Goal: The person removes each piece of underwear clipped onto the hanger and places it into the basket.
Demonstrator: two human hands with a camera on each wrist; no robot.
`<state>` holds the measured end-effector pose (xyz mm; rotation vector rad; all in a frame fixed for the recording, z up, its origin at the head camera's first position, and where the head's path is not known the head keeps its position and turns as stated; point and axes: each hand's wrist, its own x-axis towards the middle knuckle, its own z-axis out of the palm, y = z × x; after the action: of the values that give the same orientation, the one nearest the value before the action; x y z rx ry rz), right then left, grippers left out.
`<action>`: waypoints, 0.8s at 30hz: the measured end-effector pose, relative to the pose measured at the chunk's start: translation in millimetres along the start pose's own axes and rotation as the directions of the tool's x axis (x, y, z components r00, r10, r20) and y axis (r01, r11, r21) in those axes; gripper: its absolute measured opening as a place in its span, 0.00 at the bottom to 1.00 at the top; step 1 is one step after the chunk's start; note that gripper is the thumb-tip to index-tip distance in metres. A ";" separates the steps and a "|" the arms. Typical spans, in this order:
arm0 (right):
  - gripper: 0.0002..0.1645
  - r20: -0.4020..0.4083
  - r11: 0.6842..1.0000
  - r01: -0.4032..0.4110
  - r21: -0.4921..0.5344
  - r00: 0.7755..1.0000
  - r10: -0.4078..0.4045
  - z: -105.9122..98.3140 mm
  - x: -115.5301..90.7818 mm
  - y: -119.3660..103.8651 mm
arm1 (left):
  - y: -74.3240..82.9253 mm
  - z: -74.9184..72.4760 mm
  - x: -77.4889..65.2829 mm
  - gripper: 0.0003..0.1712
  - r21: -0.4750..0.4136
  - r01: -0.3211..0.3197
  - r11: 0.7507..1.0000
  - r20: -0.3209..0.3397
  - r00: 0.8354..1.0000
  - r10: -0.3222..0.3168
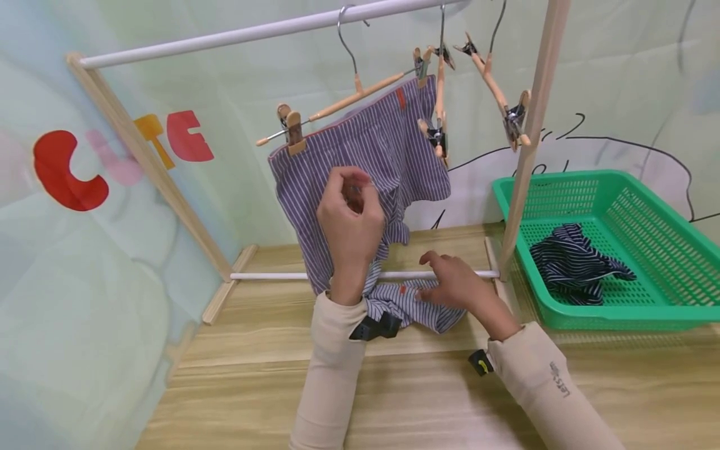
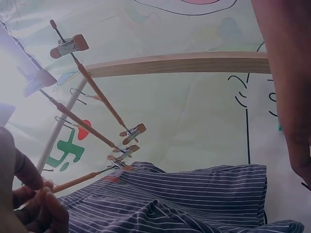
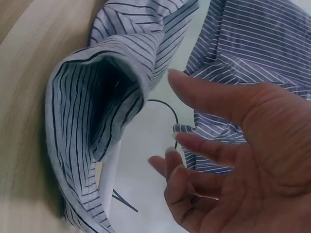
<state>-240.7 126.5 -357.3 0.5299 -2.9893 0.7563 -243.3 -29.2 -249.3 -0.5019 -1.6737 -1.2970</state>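
Grey-purple striped shorts [image 1: 315,181] hang by two clips from a wooden hanger [image 1: 362,94]. In front of them my left hand [image 1: 351,212] is raised, its fingers curled toward the thumb with nothing visible between. The left wrist view shows these fingertips [image 2: 46,187] overlapping the hanger bar. My right hand [image 1: 455,281] hovers over lighter striped shorts [image 1: 439,312] lying crumpled at the rack's lower bar. In the right wrist view its thumb and fingers are apart and hold nothing, beside the open leg of the lighter shorts [image 3: 73,121].
Two bare clip hangers [image 1: 440,94] [image 1: 495,87] hang at the right of the rack's top rail [image 1: 225,40]. Beside the right wooden post [image 1: 531,137] a green basket [image 1: 664,312] holds a dark striped garment [image 1: 582,262]. A printed cloth covers the back.
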 end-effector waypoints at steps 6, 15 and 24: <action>0.44 0.075 0.996 0.005 -0.086 0.997 0.001 2.5 1.6 -2.4 | 19.3 -5.6 2.0 0.06 -0.023 -0.007 1.000 -0.017 1.000 0.007; 0.45 0.095 0.994 -0.028 -0.104 0.995 0.038 5.0 1.9 -2.9 | -10.5 -0.7 3.4 0.06 -0.005 -0.033 0.999 0.003 0.999 0.034; 0.45 0.128 0.989 -0.061 -0.136 0.989 0.078 11.4 -0.7 -5.8 | -12.9 -1.7 2.6 0.08 -0.012 -0.029 1.000 0.012 1.000 0.029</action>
<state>-237.4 116.6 -364.8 0.4911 -3.1674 0.5412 -253.8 -35.9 -254.0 -0.5398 -1.6636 -1.2855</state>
